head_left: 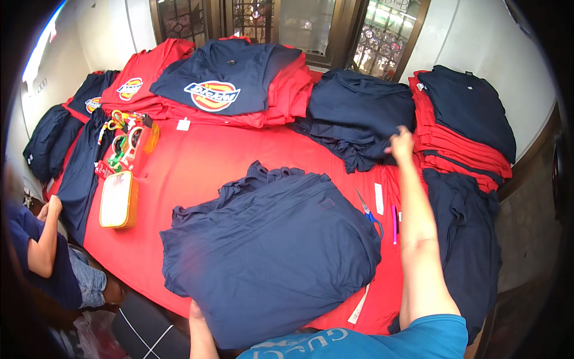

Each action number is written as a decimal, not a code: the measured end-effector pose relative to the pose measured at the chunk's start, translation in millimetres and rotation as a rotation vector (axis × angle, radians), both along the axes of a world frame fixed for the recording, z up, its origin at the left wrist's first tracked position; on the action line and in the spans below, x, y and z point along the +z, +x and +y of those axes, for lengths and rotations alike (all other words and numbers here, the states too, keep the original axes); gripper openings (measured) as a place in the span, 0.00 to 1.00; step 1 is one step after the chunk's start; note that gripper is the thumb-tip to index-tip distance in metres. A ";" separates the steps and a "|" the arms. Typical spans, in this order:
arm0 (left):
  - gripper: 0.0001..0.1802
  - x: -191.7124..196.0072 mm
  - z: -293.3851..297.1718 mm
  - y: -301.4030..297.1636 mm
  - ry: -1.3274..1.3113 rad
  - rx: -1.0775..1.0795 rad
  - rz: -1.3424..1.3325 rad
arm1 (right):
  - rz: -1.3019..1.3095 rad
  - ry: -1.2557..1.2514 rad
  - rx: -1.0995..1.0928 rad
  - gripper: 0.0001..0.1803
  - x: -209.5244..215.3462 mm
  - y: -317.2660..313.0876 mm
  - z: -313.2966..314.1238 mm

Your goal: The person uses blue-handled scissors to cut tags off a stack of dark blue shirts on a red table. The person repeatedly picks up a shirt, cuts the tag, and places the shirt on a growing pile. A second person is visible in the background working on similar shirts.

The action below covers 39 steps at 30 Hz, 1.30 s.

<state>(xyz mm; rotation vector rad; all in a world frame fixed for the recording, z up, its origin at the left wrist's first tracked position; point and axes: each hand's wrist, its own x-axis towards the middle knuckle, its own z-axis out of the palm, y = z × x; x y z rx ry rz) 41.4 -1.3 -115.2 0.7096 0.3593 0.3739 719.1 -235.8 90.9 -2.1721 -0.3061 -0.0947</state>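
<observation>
A broad heap of navy cloth garments (275, 251) lies on the red-covered table in front of me. My left hand (196, 312) is at its near left edge, its fingers mostly hidden by the cloth. Farther off, my right arm reaches out to a second stack of navy shirts (359, 110). There my right hand (402, 143) closes on the right edge of a navy shirt. Blue-handled scissors (369, 215), a white strip (379, 198) and a purple pen-like stick (394, 224) lie between the heap and my right arm.
Piles of red and navy shirts (218, 78) line the far side; another stack (469, 113) stands far right. An orange-and-white case (118, 200) and a tool box (140, 140) sit on the left. A co-worker (51, 257) handles navy cloth at the left edge.
</observation>
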 end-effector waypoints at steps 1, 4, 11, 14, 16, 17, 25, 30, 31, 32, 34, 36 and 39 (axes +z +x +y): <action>0.52 1.0 -3.4 -7.7 0.001 0.036 0.017 | 0.013 0.268 -0.068 0.35 24.7 -7.3 21.5; 0.52 -1.4 4.1 0.9 -0.003 0.007 0.015 | 0.062 0.751 -0.061 0.27 73.7 23.7 2.2; 0.51 -4.3 7.6 2.1 -0.003 0.007 0.027 | 0.237 0.776 -0.146 0.20 48.6 38.9 -5.6; 0.51 -7.0 11.8 4.9 -0.004 -0.010 0.015 | 0.266 0.788 -0.146 0.22 34.5 44.4 -20.4; 0.50 -6.8 9.7 1.5 -0.007 -0.006 0.020 | 0.239 0.775 -0.117 0.25 31.8 35.7 -15.5; 0.50 -7.6 9.9 0.4 -0.006 -0.006 0.022 | 0.183 0.722 -0.042 0.27 27.4 28.0 -15.1; 0.49 -7.2 7.1 -7.9 0.007 -0.044 0.012 | -0.190 -0.297 0.309 0.34 -40.3 -137.0 -87.3; 0.48 -6.6 3.1 -18.1 0.045 -0.035 -0.007 | 0.196 -0.480 0.258 0.35 -24.1 -300.4 -112.7; 0.48 -7.5 3.1 -17.1 0.043 -0.051 -0.032 | 0.455 -0.381 0.268 0.39 -42.3 -309.8 -130.3; 0.48 -7.0 4.4 -16.4 0.046 -0.056 -0.047 | 0.431 -0.317 0.277 0.42 -65.0 -324.4 -140.4; 0.48 -5.2 7.0 -10.8 0.076 -0.073 -0.072 | 0.398 -0.189 0.286 0.51 -103.0 -347.0 -148.1; 0.48 -2.5 9.8 -3.7 0.089 -0.084 -0.104 | 0.416 0.119 0.183 0.53 -115.8 -360.2 -136.1; 0.47 -1.3 7.5 4.5 0.104 -0.107 -0.146 | 0.414 0.379 0.155 0.54 -131.1 -360.6 -117.5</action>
